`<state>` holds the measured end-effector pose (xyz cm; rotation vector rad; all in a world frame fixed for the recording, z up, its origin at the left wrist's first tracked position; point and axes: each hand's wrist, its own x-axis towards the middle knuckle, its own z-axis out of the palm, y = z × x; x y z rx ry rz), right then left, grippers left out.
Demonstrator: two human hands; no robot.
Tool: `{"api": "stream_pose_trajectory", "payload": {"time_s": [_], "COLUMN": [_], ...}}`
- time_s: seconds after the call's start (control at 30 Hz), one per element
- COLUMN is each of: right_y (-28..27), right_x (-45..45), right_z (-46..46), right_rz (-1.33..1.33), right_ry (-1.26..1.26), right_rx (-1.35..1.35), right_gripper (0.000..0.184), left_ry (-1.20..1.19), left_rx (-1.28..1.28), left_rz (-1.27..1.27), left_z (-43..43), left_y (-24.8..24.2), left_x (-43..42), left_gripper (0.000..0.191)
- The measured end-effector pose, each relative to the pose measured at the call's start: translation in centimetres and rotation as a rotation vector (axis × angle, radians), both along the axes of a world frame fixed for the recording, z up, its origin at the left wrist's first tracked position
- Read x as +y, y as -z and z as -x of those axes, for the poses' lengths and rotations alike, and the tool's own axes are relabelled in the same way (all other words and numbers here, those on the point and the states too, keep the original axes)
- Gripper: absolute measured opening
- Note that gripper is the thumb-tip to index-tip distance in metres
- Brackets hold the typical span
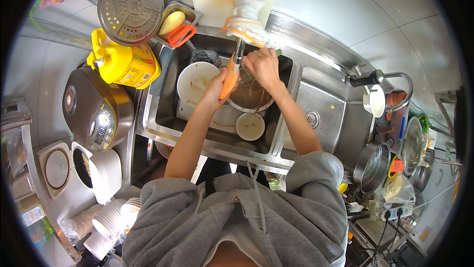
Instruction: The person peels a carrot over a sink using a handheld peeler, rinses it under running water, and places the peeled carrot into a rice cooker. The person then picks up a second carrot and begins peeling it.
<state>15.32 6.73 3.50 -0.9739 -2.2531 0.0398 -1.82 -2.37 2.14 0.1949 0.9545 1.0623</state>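
My left hand (214, 88) grips a smooth orange carrot (230, 81), tilted below the metal tap spout (240, 49). Water from the spout runs onto the carrot. My right hand (262, 66) is curled just right of the spout. A small green piece (278, 52) shows behind it, but whether the fingers hold anything is hidden. Under both hands, a round bowl (255, 110) holds brownish water with reddish strands in it. Left of it stands a large white bowl (192, 76) with scraps inside, and nearer me a small bowl (250, 127) of cloudy liquid.
A cloth (246, 15) wraps the tap. A metal tray (192, 13) holds a peeled potato (173, 21) and an orange-handled tool (181, 35). Left stand a yellow jug (126, 59) and a rice cooker (98, 107). The second basin (314, 96) and a frying pan (372, 169) are right.
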Motion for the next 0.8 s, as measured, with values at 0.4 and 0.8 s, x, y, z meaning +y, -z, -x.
{"api": "stream_pose_trajectory", "payload": {"time_s": [0.4, 0.8], "right_y": [-2.1, 1.5], "right_x": [-0.6, 2.7], "right_z": [-0.3, -2.2], "right_rz": [-0.125, -0.086], "right_ry": [-0.12, 0.188], "right_rx": [-0.056, -0.123], "right_gripper": [0.02, 0.028], "left_ry": [0.103, 0.125], "left_rx": [0.244, 0.038], "left_rz": [0.017, -0.069], "left_z": [-1.0, 0.1], "left_y": [-3.0, -1.2], "left_x": [-1.0, -1.5], "left_gripper": [0.038, 0.042]}}
